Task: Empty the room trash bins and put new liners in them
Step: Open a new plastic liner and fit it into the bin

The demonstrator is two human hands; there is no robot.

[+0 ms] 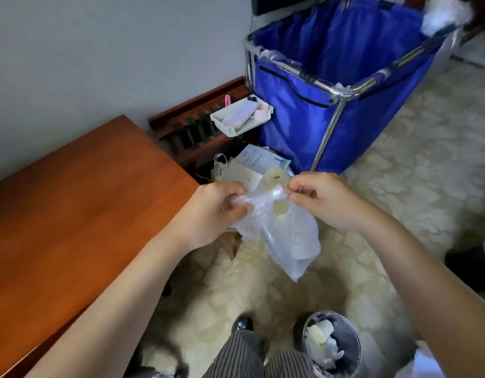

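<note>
1. From where I stand, the person holds a clear thin plastic bag up at waist height between both hands, over the cream shaggy rug.
2. The left hand has its fingers curled round a bunched part of the bag's top; the right hand pinches the same top edge between thumb and fingertips. The rest of the bag hangs slack below them.
3. The round shiny metal trash bin stands on the rug just beside the person's right leg, with crumpled white paper in it.
4. The reddish-brown wooden bench fills the left side. Its near corner sits just under the left wrist, and its long edge runs down to the lower left, close along the person's left leg.
5. Ahead on the right stands a blue fabric cart on a chrome tube frame, its mouth open, with clear plastic draped over the rim. Its near chrome leg comes down at the rug's edge.
6. Between bench and cart, a dark slatted wooden panel sits against the wall, with a white plastic tray holding a spiral notebook in front of it.
7. Open rug lies to the right of the hands and between them and the bin.
8. A heap of white packets and papers lies on the floor behind the hands. One shows printed lines and a small round mark, too blurred to read.
</note>
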